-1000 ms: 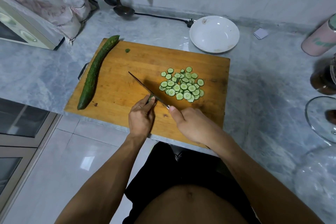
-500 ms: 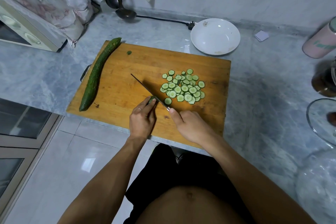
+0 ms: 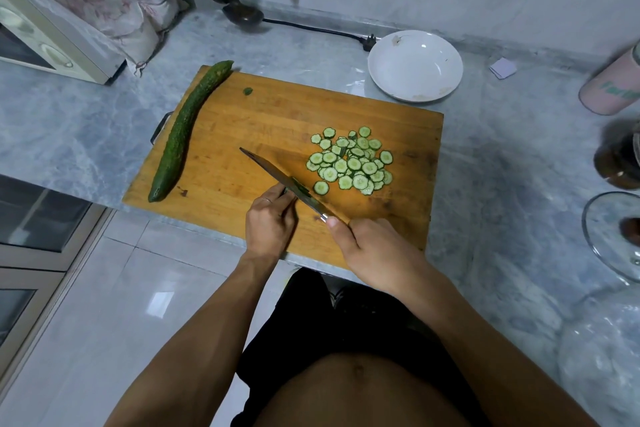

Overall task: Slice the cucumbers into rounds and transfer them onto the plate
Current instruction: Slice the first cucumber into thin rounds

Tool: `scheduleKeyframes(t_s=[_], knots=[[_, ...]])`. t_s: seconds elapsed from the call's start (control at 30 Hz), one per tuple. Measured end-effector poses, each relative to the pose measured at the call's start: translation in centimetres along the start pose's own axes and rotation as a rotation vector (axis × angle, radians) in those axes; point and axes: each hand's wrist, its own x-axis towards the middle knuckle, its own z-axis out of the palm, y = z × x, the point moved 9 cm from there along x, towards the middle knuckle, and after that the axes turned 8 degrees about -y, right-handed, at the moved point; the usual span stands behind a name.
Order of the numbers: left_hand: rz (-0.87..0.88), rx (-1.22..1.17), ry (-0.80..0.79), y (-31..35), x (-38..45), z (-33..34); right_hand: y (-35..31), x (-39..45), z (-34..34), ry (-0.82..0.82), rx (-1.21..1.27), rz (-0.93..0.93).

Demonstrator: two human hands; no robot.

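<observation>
The wooden cutting board [image 3: 242, 135] lies on the grey marble counter [image 3: 502, 163], with its near edge at the counter edge. It looks heavy and stable, a good base for cutting.

On the left side of the board lies the whole cucumber [image 3: 183, 135], long, a little curved, dark green with a bumpy skin. I judge it firm and stiff, not heavy, and the rough skin should give a good hold. It can roll, so it is best taken around the middle and pressed down on the board while cutting.

The white plate [image 3: 388, 80] stands on the counter just behind the far right corner of the board. It carries no slices yet.

The right hand [image 3: 377, 250] is wrapped around the handle of the knife [image 3: 277, 173], with the thumb near the base of the blade. The blade points away and to the left.

The left hand [image 3: 268, 225] pinches the last short stub of cucumber [image 3: 292, 188] with the fingertips, against the blade. This stub is small and probably wet, so it may slip; the fingers are very near the edge.

The pile of rounds [image 3: 351, 163] lies right of the blade. They are thin, light, soft and moist, and will stick. I think they are best scooped together, not picked singly.
</observation>
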Motion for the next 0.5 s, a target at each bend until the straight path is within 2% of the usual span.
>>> scheduleKeyframes(t_s=[0.33, 0.5], knots=[[-0.051, -0.010, -0.061, -1.6, -0.2, 1.4, -0.2, 0.9, 0.0, -0.031, 0.050, 0.008], [-0.058, 0.006, -0.038, -1.4, -0.2, 1.2, 0.4, 1.8, -0.3, -0.034, 0.075, 0.049]])
